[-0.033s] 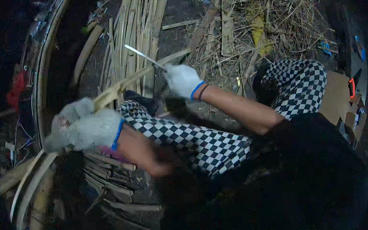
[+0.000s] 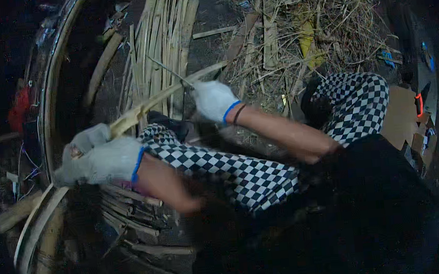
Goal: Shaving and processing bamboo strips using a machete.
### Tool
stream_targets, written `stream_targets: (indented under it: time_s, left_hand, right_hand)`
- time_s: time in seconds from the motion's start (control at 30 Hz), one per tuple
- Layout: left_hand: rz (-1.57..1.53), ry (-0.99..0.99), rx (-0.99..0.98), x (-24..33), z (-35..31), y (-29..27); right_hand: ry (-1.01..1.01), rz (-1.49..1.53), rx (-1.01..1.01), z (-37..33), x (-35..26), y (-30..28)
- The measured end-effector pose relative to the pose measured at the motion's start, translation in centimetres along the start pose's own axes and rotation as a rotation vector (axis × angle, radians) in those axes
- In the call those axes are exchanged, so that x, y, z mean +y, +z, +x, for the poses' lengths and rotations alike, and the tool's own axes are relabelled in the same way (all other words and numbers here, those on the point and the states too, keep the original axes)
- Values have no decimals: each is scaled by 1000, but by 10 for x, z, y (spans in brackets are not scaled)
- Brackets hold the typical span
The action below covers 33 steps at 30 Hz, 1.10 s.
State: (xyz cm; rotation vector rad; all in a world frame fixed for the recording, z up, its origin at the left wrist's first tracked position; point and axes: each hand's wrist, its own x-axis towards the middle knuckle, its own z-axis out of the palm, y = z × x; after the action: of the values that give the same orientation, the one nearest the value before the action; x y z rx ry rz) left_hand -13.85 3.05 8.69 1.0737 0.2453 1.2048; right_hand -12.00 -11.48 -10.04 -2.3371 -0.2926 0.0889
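A long pale bamboo strip (image 2: 161, 96) runs slantwise in front of me, its far end up and to the right. My left hand (image 2: 101, 160), in a white knit glove with a blue cuff, is closed around it. Split lengths (image 2: 39, 220) show below that hand, partly hidden by it. My right hand (image 2: 215, 101), gloved likewise, is closed on a knife whose handle the fingers hide. Its thin, narrow blade (image 2: 167, 69) points up and left, over the strip in this view; whether they touch I cannot tell.
Beyond the strip lie several long bamboo slats (image 2: 161, 43). A heap of dry shavings (image 2: 345, 21) is at the far right. Short sticks (image 2: 132, 212) lie at lower left. Right of my checkered trouser leg (image 2: 355, 101) are cardboard (image 2: 403, 113) and an orange-and-black-handled tool (image 2: 419, 104).
My right hand has shifted slightly left and down with the knife. The blade, bright before, looks darker and thinner now. My left hand stays closed on the strip.
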Motion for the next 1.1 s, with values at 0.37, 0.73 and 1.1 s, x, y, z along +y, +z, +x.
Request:
stream_targets:
  time_s: [0.37, 0.73, 1.1]
  left_hand:
    - [-11, -38, -105, -10, 22, -12]
    - [249, 11, 319, -26, 18, -16]
    - [230, -119, 214, -37, 51, -55]
  right_hand:
    - [100, -129, -26, 34, 97, 43]
    - [149, -150, -42, 34, 147, 74]
    - [268, -188, -56, 60, 171, 83]
